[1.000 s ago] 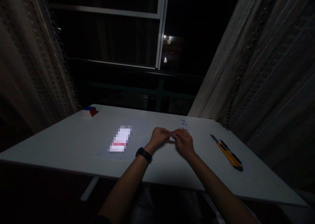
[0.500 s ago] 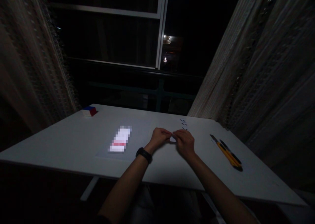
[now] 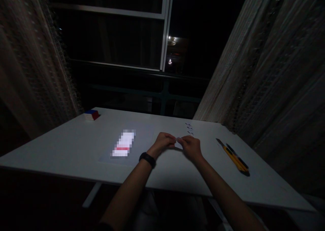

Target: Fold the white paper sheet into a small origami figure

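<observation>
A small white piece of paper (image 3: 178,145) is pinched between my two hands, just above the table. My left hand (image 3: 163,142), with a black band on its wrist, holds the paper's left side with thumb and fingers closed. On the other side, my right hand (image 3: 191,146) has its thumb and fingertips pressed on the paper. The fingers cover part of it, so its full shape is hidden. Behind my right hand lies a short column of small dark shapes (image 3: 188,128), too small to make out.
On the white table (image 3: 83,149), a glowing phone-like screen (image 3: 124,143), blurred out, lies left on a pale sheet (image 3: 106,158). A yellow utility knife (image 3: 235,160) and a dark pen (image 3: 237,155) lie at right. A colored cube (image 3: 91,115) sits far left. Curtains (image 3: 228,55) flank the dark window.
My hands have shifted slightly, the right fingers now sitting a little lower and flatter. More of the paper shows between them. Things on the table have stayed put.
</observation>
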Tool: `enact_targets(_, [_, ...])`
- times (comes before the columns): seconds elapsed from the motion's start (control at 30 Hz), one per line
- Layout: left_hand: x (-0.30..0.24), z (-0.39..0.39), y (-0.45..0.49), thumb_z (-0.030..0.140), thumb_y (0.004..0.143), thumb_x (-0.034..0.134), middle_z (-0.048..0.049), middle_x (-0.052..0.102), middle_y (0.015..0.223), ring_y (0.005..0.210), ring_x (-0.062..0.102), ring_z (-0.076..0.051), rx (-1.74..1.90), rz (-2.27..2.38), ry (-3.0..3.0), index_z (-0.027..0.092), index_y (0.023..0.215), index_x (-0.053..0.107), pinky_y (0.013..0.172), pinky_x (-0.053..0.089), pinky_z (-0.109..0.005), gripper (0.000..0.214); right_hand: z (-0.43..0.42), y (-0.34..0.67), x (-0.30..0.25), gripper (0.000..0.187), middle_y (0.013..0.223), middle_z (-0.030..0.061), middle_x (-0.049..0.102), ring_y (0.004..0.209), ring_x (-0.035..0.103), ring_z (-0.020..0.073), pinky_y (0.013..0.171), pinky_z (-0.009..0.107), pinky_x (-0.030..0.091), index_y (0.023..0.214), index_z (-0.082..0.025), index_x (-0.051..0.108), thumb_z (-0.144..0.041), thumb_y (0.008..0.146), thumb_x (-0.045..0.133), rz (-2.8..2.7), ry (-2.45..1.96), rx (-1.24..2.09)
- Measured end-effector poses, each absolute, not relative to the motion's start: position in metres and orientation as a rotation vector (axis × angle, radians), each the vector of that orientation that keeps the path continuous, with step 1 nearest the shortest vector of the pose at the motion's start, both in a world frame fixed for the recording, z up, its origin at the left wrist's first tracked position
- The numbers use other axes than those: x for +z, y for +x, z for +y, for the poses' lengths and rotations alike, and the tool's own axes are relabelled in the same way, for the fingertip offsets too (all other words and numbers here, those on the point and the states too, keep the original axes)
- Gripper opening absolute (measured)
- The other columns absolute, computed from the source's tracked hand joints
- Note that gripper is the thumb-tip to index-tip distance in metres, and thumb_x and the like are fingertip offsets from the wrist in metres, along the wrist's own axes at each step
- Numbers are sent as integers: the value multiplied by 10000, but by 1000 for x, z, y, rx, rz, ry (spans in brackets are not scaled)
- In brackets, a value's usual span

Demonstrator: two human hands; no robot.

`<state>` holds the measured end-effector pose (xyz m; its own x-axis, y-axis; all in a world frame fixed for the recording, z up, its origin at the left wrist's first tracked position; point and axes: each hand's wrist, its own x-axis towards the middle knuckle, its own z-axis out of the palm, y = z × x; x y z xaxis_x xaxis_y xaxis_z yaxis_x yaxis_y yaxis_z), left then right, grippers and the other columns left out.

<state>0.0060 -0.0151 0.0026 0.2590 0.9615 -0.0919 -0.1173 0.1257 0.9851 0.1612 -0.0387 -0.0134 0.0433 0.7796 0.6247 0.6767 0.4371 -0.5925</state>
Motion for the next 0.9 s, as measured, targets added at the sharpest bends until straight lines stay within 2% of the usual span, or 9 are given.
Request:
enact_targets(0.13, [2, -16, 6, 120, 560, 703, -23, 595, 534, 488, 554, -100, 916, 964, 1182, 72, 652, 642, 502, 479, -224, 120, -34, 166, -15, 299, 601, 61, 666, 571, 590, 186, 547, 271, 416, 641, -147, 703, -432, 682, 622, -1594, -1366, 399])
enact_targets(0.27, [-1, -15, 6, 127, 585, 695, -29, 581, 503, 457, 537, -95, 869, 947, 1245, 56, 632, 638, 469, 440, -211, 102, -31, 172, -13, 337, 488, 24, 583, 458, 485, 134, 444, 243, 327, 593, -115, 676, -451, 611, 657, -1576, -1334, 667])
enact_targets(0.37, [-2, -13, 5, 105, 584, 690, -26, 566, 470, 430, 513, -86, 896, 937, 1260, 52, 616, 636, 433, 400, -195, 82, -33, 175, -10, 377, 442, -6, 504, 432, 411, 102, 427, 233, 278, 564, -110, 655, -477, 647, 621, -1631, -1273, 758])
enact_targets(0.57, [-8, -9, 3, 106, 589, 687, -36, 584, 499, 441, 525, -89, 917, 904, 1252, 48, 646, 652, 452, 422, -202, 89, -34, 180, -8, 428, 425, -19, 448, 433, 377, 95, 430, 233, 254, 542, -114, 642, -492, 720, 551, -1786, -1308, 678])
enact_targets(0.77, [-9, -8, 4, 91, 616, 647, -68, 655, 683, 609, 616, -135, 926, 842, 1159, 70, 747, 656, 589, 514, -239, 134, -38, 173, -8, 371, 529, 18, 597, 523, 509, 140, 495, 237, 335, 667, -119, 705, -426, 765, 520, -1793, -1378, 498])
enact_targets(0.9, [-12, -7, 4, 91, 621, 638, -50, 631, 618, 533, 594, -119, 915, 854, 1199, 73, 742, 649, 529, 512, -230, 123, -42, 168, -5, 349, 570, 27, 634, 556, 539, 146, 538, 243, 356, 706, -124, 712, -393, 782, 504, -1855, -1382, 436])
